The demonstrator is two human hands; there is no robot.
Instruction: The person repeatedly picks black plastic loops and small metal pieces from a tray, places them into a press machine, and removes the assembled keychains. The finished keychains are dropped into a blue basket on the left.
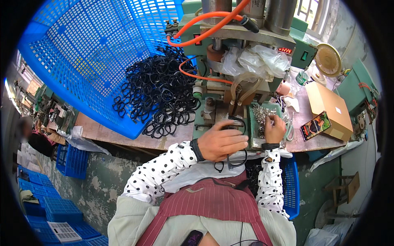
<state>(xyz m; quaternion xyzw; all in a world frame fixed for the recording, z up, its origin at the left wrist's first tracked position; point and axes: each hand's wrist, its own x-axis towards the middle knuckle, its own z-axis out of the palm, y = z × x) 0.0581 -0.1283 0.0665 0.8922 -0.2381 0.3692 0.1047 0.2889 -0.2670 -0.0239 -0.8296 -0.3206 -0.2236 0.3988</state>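
Note:
My left hand is closed around black looped pieces, whose rings show above and below the fingers. It is in front of the lower tooling of a green press. My right hand reaches into a shallow tray of small shiny metal parts, fingertips pinched together. Whatever lies between those fingertips is too small to make out. To the left, a heap of similar black looped pieces spills from a tipped blue basket onto the table beside the press.
Orange air hoses curve across the press front, and clear plastic bags hang on it. Right of the tray are a phone and a cardboard box. Another blue basket with black pieces stands below the table edge.

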